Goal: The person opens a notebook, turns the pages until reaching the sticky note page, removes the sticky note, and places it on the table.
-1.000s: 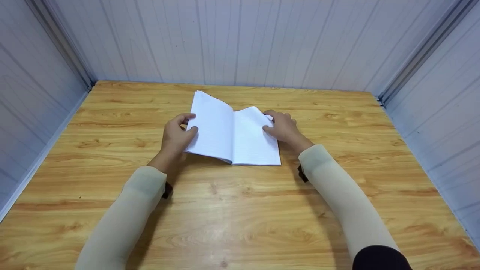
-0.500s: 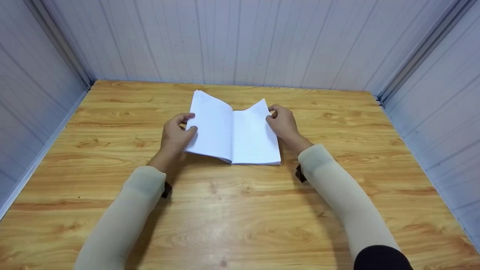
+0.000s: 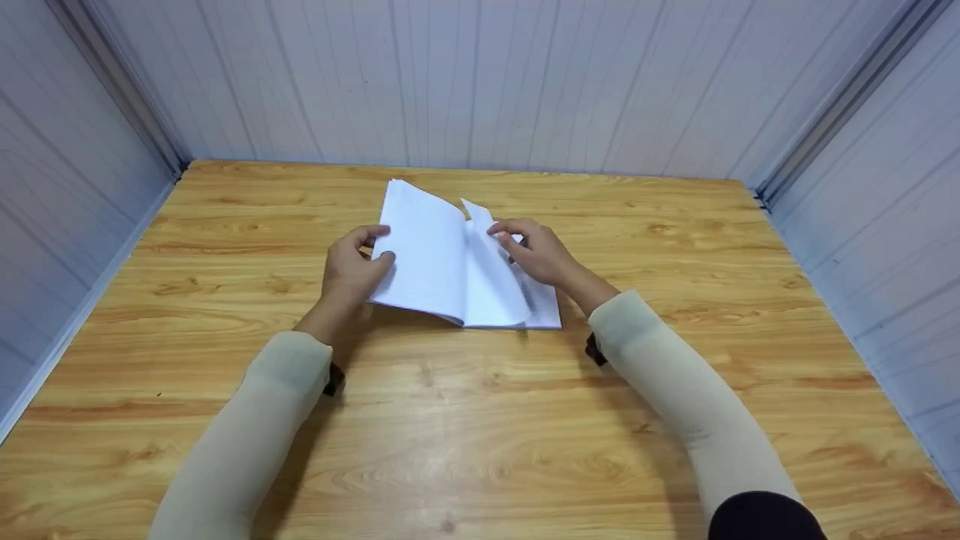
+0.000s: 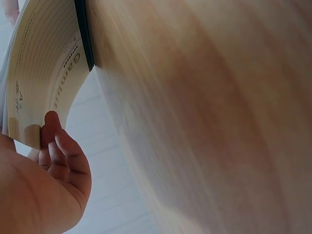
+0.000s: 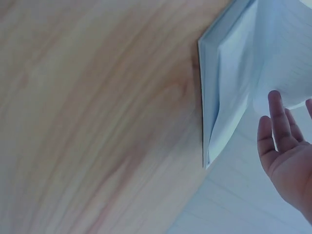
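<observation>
An open lined notebook (image 3: 424, 259) lies near the middle of the table, its left half raised and curved. My left hand (image 3: 350, 266) grips the outer edge of that half, thumb on the page side and fingers behind. In the left wrist view, the outermost sheet (image 4: 46, 63) shows printed lettering, and a dark spine strip runs above it. My right hand (image 3: 541, 253) pinches the free edge of a single page (image 3: 487, 277), which stands up bent toward the spine. Flat beneath it lies the right-hand stack of pages (image 5: 231, 87), seen in the right wrist view.
The wood-grain table (image 3: 435, 427) is bounded by a pale panelled wall (image 3: 472, 82) at the back and by side walls (image 3: 877, 172) left and right. Both sleeves are light, with a dark wrist device (image 3: 334, 380) on each arm.
My right hand has moved left from the notebook's right edge, lifting a page and bending it toward the spine. The left hand keeps its grip in the same place.
</observation>
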A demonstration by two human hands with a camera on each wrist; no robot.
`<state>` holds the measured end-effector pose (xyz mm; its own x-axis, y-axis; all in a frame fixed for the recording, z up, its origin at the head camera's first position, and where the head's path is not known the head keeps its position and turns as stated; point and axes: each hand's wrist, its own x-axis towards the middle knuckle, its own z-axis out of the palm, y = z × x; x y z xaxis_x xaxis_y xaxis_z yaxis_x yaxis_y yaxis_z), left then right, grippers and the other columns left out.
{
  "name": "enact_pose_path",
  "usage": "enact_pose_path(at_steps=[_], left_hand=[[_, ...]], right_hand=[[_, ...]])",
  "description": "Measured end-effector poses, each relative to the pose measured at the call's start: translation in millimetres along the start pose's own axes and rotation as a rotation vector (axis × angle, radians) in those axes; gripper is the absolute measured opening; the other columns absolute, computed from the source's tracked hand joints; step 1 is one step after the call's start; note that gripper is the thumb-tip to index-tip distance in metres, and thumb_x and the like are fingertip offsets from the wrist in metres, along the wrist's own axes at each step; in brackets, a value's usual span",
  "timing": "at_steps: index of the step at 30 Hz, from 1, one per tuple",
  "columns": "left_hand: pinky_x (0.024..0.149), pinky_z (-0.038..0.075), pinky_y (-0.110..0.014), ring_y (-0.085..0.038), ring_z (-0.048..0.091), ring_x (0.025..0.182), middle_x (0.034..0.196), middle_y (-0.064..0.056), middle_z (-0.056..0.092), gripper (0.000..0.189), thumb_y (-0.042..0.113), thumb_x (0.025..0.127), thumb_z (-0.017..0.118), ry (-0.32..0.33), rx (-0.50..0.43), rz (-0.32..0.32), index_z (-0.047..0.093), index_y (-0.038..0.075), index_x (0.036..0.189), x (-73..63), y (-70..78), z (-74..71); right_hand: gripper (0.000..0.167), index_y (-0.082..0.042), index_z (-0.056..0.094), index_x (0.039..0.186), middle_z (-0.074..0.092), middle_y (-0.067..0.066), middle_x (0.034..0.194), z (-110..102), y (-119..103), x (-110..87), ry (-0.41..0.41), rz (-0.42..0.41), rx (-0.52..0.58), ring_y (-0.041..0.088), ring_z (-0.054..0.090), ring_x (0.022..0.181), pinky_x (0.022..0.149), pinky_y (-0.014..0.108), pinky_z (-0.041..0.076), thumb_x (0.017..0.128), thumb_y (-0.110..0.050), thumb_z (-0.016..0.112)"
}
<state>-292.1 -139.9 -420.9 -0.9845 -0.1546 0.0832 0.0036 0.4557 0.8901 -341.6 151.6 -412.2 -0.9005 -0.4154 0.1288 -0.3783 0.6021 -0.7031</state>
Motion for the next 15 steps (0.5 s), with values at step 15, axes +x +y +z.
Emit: enact_pose_path(at_steps=[15], left_hand=[[0.084, 0.042, -0.030, -0.019, 0.050, 0.102, 0.114, -0.004, 0.058, 0.040, 0.026, 0.086, 0.067, -0.003, 0.016, 0.014, 0.064, 0.016, 0.124, 0.1, 0.3, 0.7]], right_hand=[[0.051, -0.028, 0.045, 0.141, 0.036, 0.005, 0.144, 16.7, -16.4, -6.7, -0.246, -0.130, -0.286, 0.025, 0.046, 0.126, 0.105, 0.045, 0.039, 0.093, -0.041, 0.056]])
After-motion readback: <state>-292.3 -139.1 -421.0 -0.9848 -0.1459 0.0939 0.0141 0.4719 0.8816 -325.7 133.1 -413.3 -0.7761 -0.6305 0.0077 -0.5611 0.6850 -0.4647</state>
